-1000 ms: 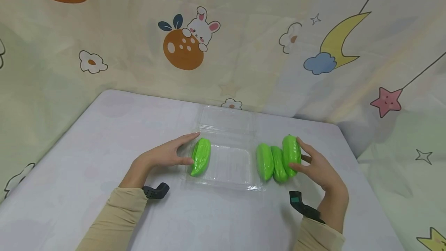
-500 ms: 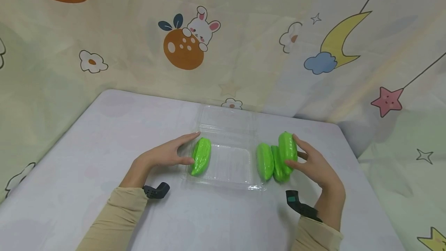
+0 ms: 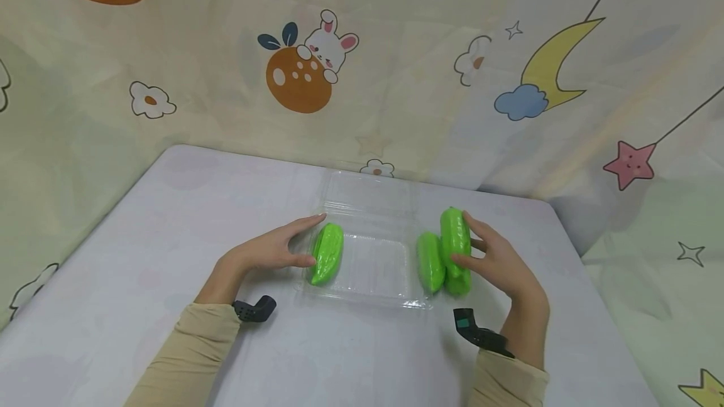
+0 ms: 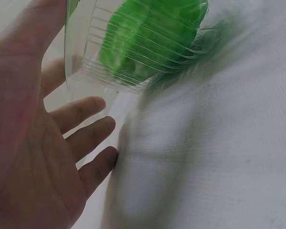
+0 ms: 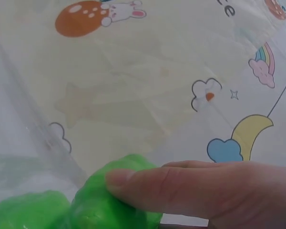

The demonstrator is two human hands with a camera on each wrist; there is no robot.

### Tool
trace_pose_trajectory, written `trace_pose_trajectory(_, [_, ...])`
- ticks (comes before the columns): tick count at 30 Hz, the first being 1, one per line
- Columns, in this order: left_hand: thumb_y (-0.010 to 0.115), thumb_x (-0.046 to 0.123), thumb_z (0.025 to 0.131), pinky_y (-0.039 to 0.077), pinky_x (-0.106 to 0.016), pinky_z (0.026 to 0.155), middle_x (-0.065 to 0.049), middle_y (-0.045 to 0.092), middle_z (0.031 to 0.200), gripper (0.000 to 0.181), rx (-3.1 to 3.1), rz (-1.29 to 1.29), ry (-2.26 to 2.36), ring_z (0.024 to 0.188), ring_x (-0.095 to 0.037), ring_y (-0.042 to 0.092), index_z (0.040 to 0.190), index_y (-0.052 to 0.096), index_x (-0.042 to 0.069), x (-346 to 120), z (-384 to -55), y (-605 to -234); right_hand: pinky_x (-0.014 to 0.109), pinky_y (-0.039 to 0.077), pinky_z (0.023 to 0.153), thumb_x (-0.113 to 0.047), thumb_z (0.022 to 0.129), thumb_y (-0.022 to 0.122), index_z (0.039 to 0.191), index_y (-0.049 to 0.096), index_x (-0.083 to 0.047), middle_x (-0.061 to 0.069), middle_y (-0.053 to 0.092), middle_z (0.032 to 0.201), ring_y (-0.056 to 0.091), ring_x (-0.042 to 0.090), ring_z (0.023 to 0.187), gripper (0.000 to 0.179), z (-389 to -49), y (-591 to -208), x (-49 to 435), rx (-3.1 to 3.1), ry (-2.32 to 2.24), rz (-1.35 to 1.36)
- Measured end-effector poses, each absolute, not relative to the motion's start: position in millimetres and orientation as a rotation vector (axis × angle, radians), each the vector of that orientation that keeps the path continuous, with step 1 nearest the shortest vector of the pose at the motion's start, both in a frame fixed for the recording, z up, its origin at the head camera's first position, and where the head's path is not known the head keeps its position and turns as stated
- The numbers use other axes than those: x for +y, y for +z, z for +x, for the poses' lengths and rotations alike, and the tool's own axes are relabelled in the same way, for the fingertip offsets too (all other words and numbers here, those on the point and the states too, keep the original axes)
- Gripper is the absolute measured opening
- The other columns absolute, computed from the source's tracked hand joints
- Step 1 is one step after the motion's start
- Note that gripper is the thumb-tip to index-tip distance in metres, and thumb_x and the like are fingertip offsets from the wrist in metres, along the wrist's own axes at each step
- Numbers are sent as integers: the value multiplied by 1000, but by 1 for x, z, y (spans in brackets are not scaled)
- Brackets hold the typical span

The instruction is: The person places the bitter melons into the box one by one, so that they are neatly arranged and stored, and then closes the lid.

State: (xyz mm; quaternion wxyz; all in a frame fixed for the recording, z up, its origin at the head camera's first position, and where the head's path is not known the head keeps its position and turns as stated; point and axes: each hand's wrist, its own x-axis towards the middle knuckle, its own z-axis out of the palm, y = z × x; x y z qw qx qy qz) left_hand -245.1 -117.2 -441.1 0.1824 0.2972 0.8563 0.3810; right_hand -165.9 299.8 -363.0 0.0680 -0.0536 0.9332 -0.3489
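We are keeping our left hand [image 3: 270, 251] left of centre in the head view, its thumb and forefinger spread wide about the left side of the clear tray [image 3: 373, 262]. Its fingers are reaching out loosely and gripping nothing that we are able to make out; the spread is probably serving to steady so light a tray. The left pod [image 3: 327, 254] is lying inside it, along the left wall, perhaps leaving room beside it. The lid [image 3: 367, 193] is stretching back toward the top of the table [image 3: 339, 357], which is leaving the tray uncovered.

Right of centre, our right hand [image 3: 498, 262] is pinching the held pod [image 3: 455, 231] from its right side, thumb and fingers partly closed around it, likely so that its left side is staying free. The held pod is covering most of the lower pod [image 3: 459, 286], whose near end is peeking out. The edge pod [image 3: 431, 262] is sitting at the tray's right edge; we are not managing to tell whether it is inside.

Compared with a second ago, our right hand and the held pod are sitting farther left, hiding the lower pod; our left hand, the tray and the left pod are staying put.
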Motion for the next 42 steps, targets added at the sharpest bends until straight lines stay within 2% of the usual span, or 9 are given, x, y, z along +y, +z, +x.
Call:
trace_pose_trajectory(25, [71,51,79,19,-51,117,2,18,159,92,2414,832,1076,148,-25,13,152,19,32,-116,-245,-439,53,50,92,-35,84,72,153,19,-24,13,24,156,43,44,130,88,-183,-362,256,2811,-1022,-293])
trace_pose_trajectory(33, [72,50,79,19,-51,117,2,18,159,92,2415,836,1076,148,-25,14,152,19,32,-116,-245,-439,49,54,88,-28,84,72,152,22,-20,12,25,155,46,44,127,86,-184,-360,244,2793,-1052,-360])
trace_pose_trajectory(42, [71,50,79,20,-52,117,2,18,159,92,2417,842,1077,147,-25,14,152,18,33,-116,-245,-441,43,54,90,-23,83,72,152,23,-18,10,27,155,48,41,126,84,-189,-365,226,2754,-1052,-410])
